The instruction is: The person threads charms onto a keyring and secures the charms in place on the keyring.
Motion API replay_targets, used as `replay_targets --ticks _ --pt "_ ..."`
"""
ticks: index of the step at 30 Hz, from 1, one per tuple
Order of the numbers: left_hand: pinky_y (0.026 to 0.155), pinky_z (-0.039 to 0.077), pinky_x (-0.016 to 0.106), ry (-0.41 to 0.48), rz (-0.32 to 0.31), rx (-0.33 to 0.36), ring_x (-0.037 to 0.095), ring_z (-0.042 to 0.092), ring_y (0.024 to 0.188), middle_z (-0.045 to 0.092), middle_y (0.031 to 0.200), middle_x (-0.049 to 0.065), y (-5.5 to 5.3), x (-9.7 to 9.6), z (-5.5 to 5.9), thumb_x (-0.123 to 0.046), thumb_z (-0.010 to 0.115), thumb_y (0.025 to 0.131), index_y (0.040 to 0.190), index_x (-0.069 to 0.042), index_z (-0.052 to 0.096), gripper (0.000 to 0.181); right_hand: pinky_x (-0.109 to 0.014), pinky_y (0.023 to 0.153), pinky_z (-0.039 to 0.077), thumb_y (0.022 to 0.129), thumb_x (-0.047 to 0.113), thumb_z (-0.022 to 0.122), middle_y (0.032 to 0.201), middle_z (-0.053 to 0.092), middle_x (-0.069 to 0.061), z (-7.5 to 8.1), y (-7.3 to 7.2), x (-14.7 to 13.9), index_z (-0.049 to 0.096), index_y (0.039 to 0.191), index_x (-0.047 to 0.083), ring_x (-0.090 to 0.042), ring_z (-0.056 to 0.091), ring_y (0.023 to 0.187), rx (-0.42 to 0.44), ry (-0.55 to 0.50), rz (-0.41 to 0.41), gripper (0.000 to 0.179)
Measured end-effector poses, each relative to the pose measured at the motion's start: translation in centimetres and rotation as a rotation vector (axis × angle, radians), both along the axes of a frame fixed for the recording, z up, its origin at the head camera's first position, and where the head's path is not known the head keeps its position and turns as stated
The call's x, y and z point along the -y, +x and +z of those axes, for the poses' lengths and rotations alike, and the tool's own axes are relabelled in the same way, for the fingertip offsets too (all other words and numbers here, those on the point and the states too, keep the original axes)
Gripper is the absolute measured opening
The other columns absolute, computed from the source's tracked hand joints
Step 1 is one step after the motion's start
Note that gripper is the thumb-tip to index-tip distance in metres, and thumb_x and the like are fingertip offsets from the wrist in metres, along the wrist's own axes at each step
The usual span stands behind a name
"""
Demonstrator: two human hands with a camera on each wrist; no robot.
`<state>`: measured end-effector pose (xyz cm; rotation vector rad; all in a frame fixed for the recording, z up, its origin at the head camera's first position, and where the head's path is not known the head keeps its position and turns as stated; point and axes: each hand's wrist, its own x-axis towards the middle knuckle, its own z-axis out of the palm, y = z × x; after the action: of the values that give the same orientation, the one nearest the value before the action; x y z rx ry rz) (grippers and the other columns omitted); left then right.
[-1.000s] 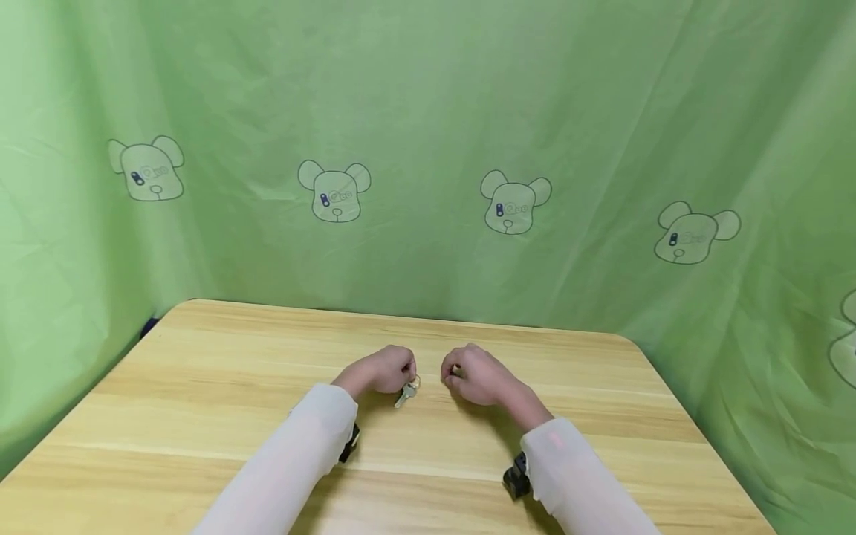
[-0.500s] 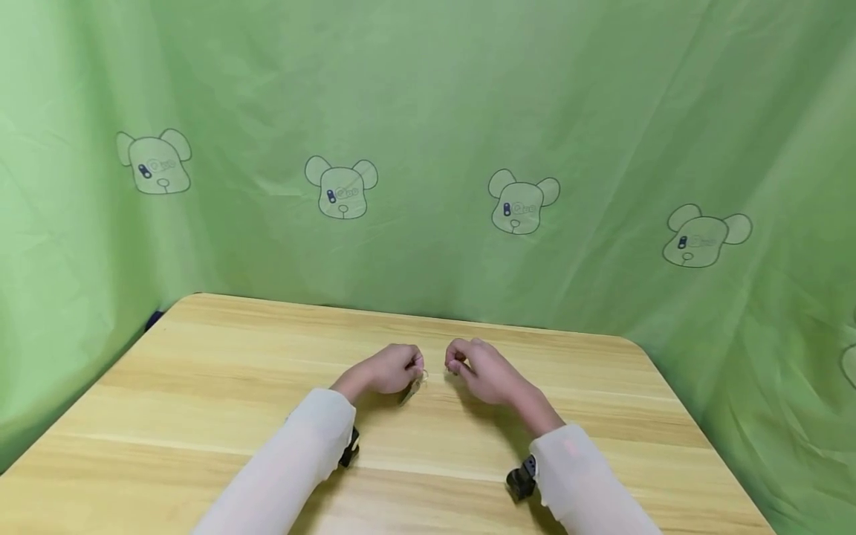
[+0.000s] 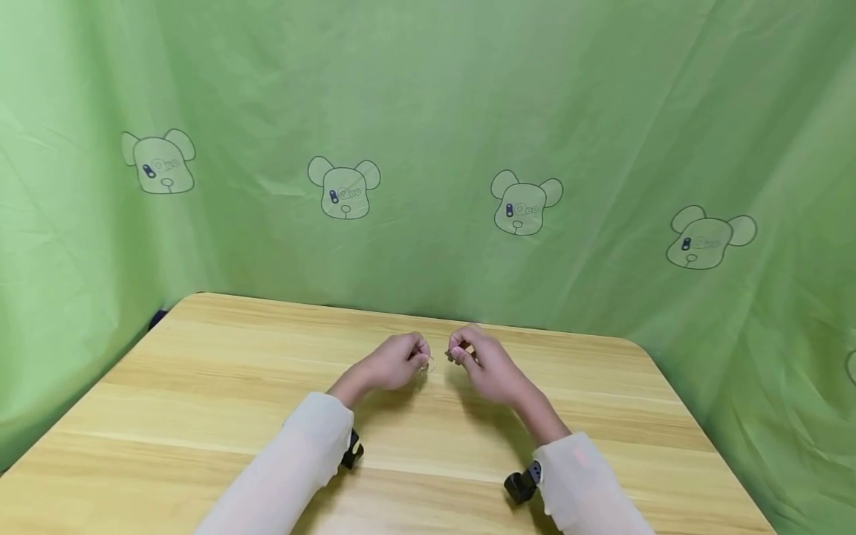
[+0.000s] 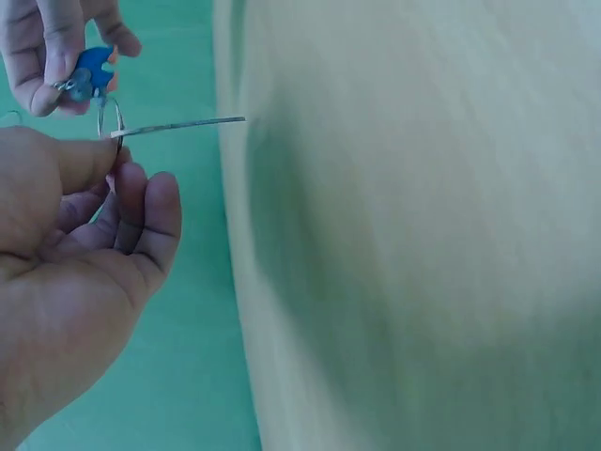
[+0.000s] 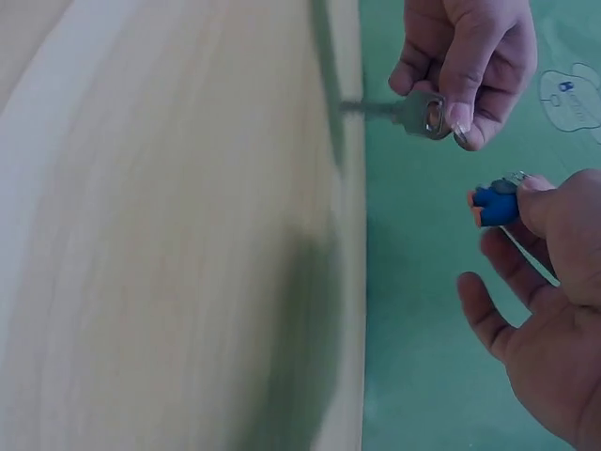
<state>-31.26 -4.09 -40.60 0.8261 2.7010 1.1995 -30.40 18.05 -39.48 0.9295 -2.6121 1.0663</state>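
Between thumb and fingers, my left hand (image 3: 394,362) pinches a thin metal key ring (image 4: 121,115). A flat metal key (image 5: 413,115) hangs on that ring, seen edge-on in the left wrist view and face-on in the right wrist view. My right hand (image 3: 488,364) pinches a small blue and orange figure charm (image 5: 496,203) by the metal loop or chain at its top. Its other fingers spread loosely. The hands face each other with a narrow gap between them, above the far half of the table. In the left wrist view the charm appears just above the ring.
A light wood-grain table (image 3: 234,416) with rounded far corners lies under both hands. Behind it hangs a green curtain (image 3: 428,245) printed with bear heads. Black wrist cameras (image 3: 520,487) are strapped below both sleeves.
Both hands have risen slightly from the table and moved a little farther away. The key, seen flat under the left hand before, has turned and hardly shows in the head view.
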Motion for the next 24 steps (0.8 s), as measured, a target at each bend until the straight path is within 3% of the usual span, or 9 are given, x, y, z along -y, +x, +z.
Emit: replay_targets --ticks 5,12,17,24 --pt "0.074 0.051 0.029 0.063 0.052 -0.052 0.014 0.056 0.081 0.063 0.091 0.002 0.2 -0.3 0.5 -0.007 0.056 0.105 0.111 0.001 0.065 0.013 -0.031 0.073 0.052 0.103 0.005 0.059 0.091 0.061 -0.001 0.8 0.4 0.2 0.061 0.097 0.009 -0.016 0.057 0.087 -0.066 -0.057 -0.026 0.007" --pt "0.068 0.052 0.028 0.213 0.15 -0.049 0.013 0.057 0.077 0.066 0.089 0.004 0.9 -0.5 1.2 -0.01 0.059 0.104 0.107 -0.002 0.068 0.013 -0.041 0.083 0.057 0.102 0.006 0.059 0.094 0.067 -0.002 1.4 0.9 0.4 0.064 0.1 0.007 -0.017 0.064 0.089 -0.101 -0.126 -0.047 0.005" --pt "0.068 0.052 0.028 0.279 0.201 -0.079 0.013 0.058 0.076 0.066 0.087 0.0 1.7 -0.7 1.9 -0.011 0.06 0.103 0.104 -0.003 0.069 0.012 -0.038 0.084 0.056 0.103 0.008 0.06 0.095 0.066 -0.003 1.8 1.5 0.7 0.064 0.101 0.004 -0.017 0.064 0.09 -0.137 -0.147 -0.07 0.006" --pt "0.066 0.052 0.028 0.351 0.211 -0.05 0.013 0.06 0.076 0.067 0.087 0.0 3.0 -1.1 3.3 -0.015 0.063 0.102 0.103 -0.004 0.07 0.013 -0.03 0.078 0.054 0.102 0.009 0.06 0.096 0.063 -0.002 2.6 2.2 0.9 0.064 0.102 0.006 -0.015 0.062 0.087 -0.17 -0.16 -0.052 0.005"
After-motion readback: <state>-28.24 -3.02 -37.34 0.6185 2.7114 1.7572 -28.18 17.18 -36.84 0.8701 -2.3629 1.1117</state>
